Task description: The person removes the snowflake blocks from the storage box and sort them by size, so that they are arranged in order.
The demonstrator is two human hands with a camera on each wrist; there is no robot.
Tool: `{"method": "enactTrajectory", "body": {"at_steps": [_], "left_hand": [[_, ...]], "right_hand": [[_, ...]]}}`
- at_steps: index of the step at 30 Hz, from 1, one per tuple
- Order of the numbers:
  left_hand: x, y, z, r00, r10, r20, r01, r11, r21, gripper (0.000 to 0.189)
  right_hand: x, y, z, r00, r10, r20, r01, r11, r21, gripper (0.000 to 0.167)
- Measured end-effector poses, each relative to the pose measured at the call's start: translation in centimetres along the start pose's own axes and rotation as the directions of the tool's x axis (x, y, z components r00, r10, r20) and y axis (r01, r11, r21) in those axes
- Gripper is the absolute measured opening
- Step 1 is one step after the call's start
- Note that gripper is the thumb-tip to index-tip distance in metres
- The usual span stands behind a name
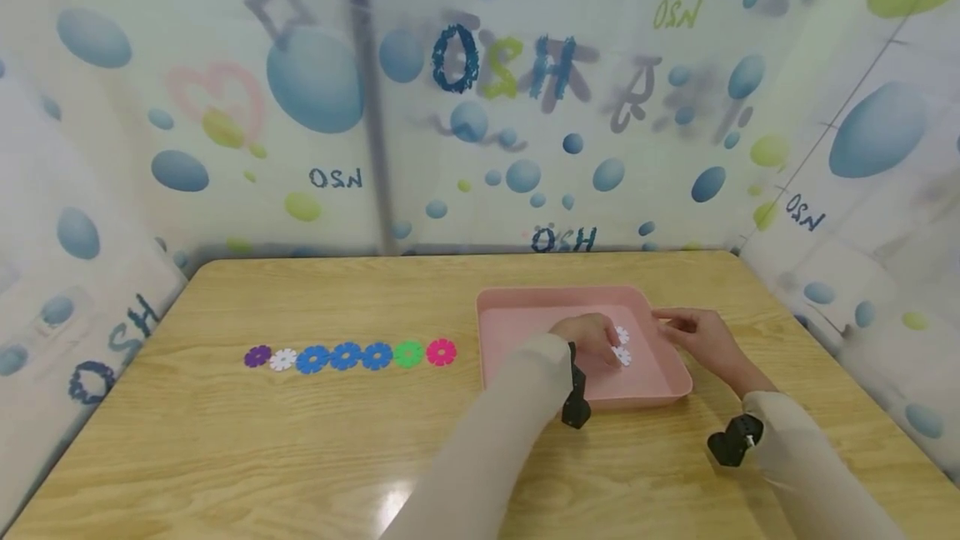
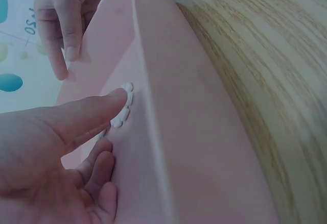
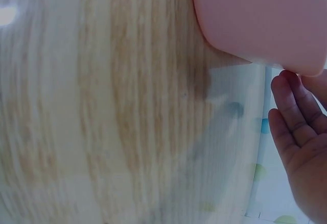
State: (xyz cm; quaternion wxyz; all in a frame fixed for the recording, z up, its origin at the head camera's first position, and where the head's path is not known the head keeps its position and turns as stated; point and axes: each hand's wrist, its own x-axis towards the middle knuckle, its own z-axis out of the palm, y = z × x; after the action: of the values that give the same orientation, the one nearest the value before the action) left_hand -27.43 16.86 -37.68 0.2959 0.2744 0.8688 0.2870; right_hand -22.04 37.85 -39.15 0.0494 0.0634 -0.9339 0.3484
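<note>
My left hand (image 1: 592,335) reaches down into a pink tray (image 1: 517,298). Its thumb and index finger pinch at a white flower-shaped disc (image 2: 121,116), while the other fingers curl in close to the tray floor. A second white disc (image 1: 622,333) lies just beyond the fingertips in the head view. At the tray's right side, my right hand (image 1: 697,338) holds the rim between thumb and fingers. From the right wrist, its fingers (image 3: 291,101) show against the outer edge, with the thumb partly hidden by the tray wall.
Left of the tray, a row of flower-shaped discs lies on the wooden table (image 1: 300,457): purple (image 1: 257,356), white (image 1: 283,359), several blue (image 1: 346,355), green (image 1: 408,353) and pink (image 1: 441,352). A patterned curtain (image 1: 465,157) hangs behind the table.
</note>
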Motion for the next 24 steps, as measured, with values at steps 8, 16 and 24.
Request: {"method": "enactTrajectory", "body": {"at_steps": [8, 16, 24], "left_hand": [[0.0, 1.1, 0.6, 0.995, -0.063, -0.081, 0.07, 0.994, 0.088, 0.016], [0.0, 1.3, 0.9, 0.983, -0.136, -0.125, 0.137, 0.991, -0.001, 0.016], [0.1, 0.6, 0.9, 0.986, -0.136, -0.098, 0.135, 0.991, -0.02, 0.031]], "right_hand": [[-0.2, -0.3, -0.3, 1.0, 0.022, 0.004, -0.022, 1.0, 0.004, 0.031], [-0.1, -0.5, -0.2, 0.999, 0.045, 0.004, -0.045, 0.999, -0.005, 0.031], [-0.1, -0.6, -0.1, 0.998, 0.053, 0.019, -0.053, 0.999, 0.007, 0.032]]}}
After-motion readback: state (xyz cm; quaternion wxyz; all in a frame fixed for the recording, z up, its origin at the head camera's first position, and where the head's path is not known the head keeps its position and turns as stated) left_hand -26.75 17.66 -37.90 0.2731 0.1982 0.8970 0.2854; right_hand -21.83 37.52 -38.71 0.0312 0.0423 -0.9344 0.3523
